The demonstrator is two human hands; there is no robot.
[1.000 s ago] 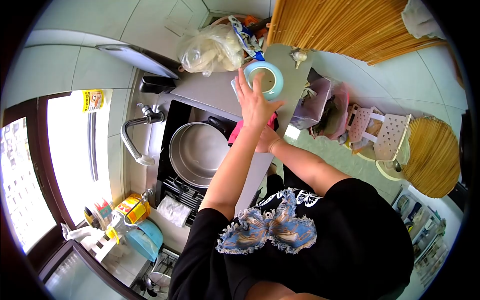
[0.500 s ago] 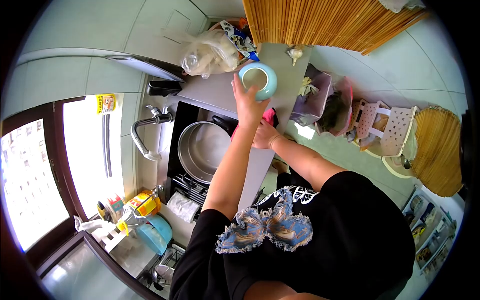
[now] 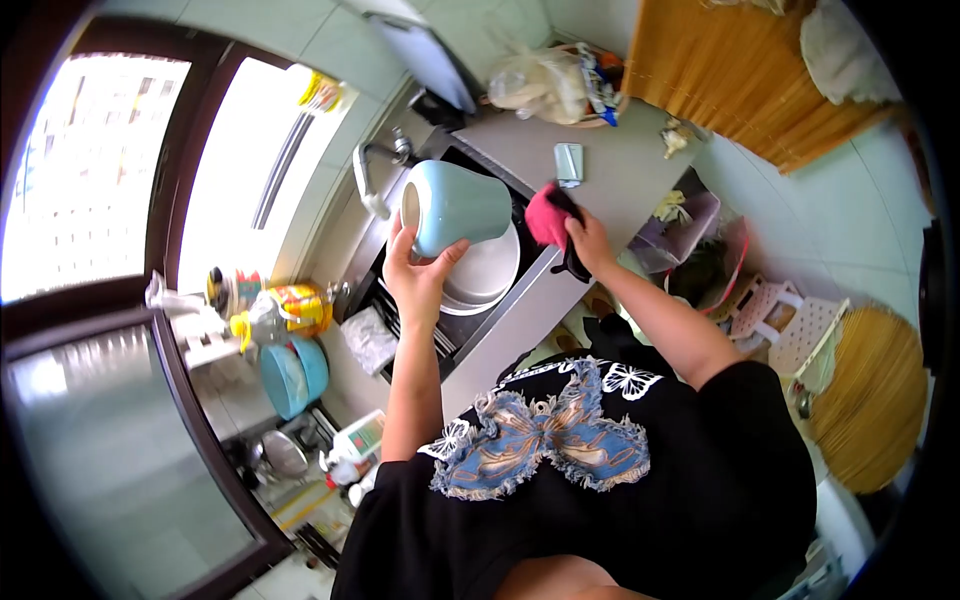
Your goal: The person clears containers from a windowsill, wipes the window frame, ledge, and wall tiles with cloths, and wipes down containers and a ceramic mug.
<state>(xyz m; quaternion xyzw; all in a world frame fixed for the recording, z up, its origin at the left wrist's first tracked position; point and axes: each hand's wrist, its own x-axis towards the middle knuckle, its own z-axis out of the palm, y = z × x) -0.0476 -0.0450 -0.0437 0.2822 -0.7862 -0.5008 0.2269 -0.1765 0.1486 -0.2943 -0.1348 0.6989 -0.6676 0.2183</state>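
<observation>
My left hand [image 3: 415, 275] is closed around a light blue glazed jar [image 3: 462, 208]. The jar lies tipped on its side in the air above the sink, its round opening facing the window. Below it a wide metal pot [image 3: 495, 270] stands in the dark sink [image 3: 520, 215], partly covered by the jar. To the right, my right hand [image 3: 590, 245] grips a pink and black cloth [image 3: 550, 218] over the counter edge, apart from the jar. A small pale rectangular object [image 3: 568, 165] lies on the grey counter [image 3: 625, 150] beyond the cloth.
A faucet [image 3: 370, 175] rises at the sink's left side. Plastic bags [image 3: 540, 85] and garlic [image 3: 675, 137] sit at the counter's far end. Left of the sink stand an oil bottle [image 3: 300, 310] and blue basin [image 3: 295, 375]. Bags [image 3: 690, 230] and a pink basket [image 3: 775, 315] stand right.
The jar has moved left from the counter to above the sink and tipped from upright onto its side. My right hand has lifted the cloth. The camera view has turned.
</observation>
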